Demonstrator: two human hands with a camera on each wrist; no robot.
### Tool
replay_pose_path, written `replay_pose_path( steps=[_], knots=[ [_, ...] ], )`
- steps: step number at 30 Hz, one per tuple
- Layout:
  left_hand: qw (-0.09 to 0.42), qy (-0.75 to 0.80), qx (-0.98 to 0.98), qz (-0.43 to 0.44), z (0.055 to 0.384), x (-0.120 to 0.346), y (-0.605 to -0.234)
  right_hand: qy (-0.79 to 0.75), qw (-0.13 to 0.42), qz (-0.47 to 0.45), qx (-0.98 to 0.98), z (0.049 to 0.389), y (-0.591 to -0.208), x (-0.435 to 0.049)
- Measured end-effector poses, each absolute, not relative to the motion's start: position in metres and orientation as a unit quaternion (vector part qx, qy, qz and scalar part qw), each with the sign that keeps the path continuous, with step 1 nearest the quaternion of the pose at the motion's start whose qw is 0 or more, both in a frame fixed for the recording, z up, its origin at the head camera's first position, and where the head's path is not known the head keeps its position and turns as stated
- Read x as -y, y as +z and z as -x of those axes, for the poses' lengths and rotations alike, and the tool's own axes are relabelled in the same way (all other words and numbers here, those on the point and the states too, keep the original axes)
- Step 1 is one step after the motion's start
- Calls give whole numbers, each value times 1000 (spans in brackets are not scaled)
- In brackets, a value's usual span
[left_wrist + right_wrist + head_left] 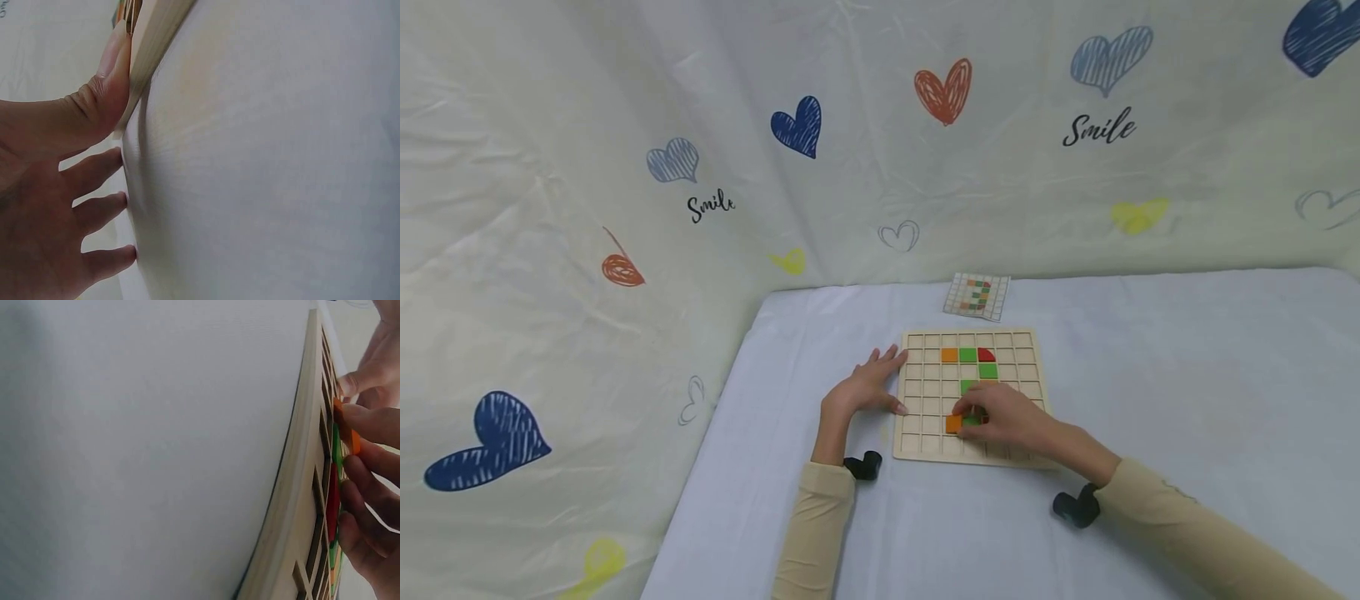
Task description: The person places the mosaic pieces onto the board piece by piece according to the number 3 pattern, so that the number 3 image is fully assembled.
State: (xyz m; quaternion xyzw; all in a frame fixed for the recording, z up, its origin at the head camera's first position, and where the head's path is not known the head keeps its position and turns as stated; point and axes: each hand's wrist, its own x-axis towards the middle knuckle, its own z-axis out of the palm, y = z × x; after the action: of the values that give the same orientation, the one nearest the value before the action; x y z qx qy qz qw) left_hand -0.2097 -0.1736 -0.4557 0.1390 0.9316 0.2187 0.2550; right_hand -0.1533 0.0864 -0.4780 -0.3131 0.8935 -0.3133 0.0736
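Note:
A wooden grid board lies on the white cloth. My right hand is over its lower middle, pinching an orange square tile between thumb and finger. This tile is tilted at the left end of the lower row, beside a green tile and a red tile; the fingers partly cover that row. My left hand is at the board's left edge, fingers spread, its thumb touching the side. Along the top row sit an orange tile, a green tile and a rounded red tile.
Behind the board lies a pattern card with a small coloured grid. A curtain printed with hearts hangs along the back and left of the cloth-covered table. Both wrists carry a black device.

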Motion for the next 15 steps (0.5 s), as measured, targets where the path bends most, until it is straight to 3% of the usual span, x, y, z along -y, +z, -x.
replay_pose_path(
  steps=[15],
  knots=[
    [255,221,-932,-133,210,173,-456,-281,72,300,-909,150,-472,-79]
  ],
)
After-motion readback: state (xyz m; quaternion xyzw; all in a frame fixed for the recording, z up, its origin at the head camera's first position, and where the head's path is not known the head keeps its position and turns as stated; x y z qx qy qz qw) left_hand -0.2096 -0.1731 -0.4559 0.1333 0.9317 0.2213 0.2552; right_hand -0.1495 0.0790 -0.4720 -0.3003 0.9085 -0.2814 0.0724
